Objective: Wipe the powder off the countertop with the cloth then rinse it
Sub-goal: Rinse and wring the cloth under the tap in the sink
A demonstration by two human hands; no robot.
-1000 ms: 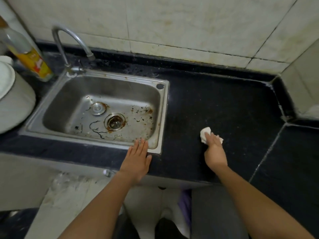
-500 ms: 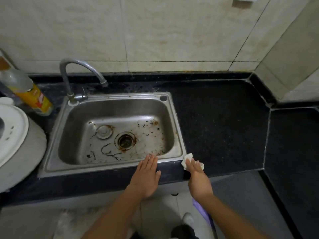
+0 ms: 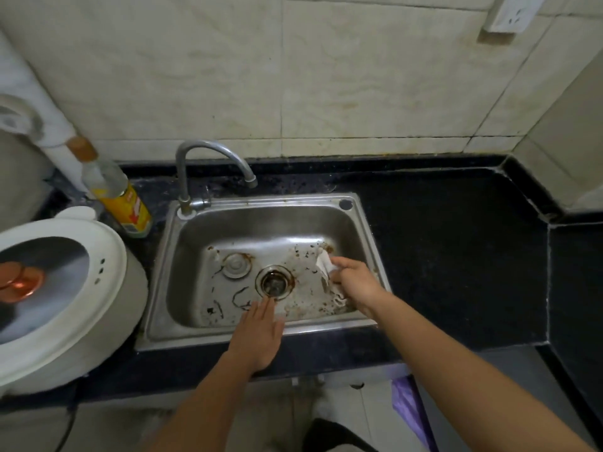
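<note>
Near the bottom middle of the frame, the left hand [image 3: 257,334] lies flat over the front edge of the shiny steel sink [image 3: 182,337]. Its fingers are straight and close together, and they hold nothing. A bit farther in, at the right side of the sink, the right hand [image 3: 355,282] pinches the small white crumpled cloth [image 3: 326,265] with bent fingers.

What could go wrong? The sink floor has brown rusty spots, so the cloth could pick up that dirt if it drags there. The round open drain hole [image 3: 274,282] is near, and a loose grip could let the cloth slide toward it. No water shows at the curved silver tap [image 3: 208,151] at the top left of the sink (the cloth is well off to the right of it), so it must go under the spout to get rinsed.

The cloth looks bunched up and floppy, and part of it hangs below the hand. I cannot tell if it is wet. I see no powder on the dark black stone bench [image 3: 456,256] at the right.
</note>
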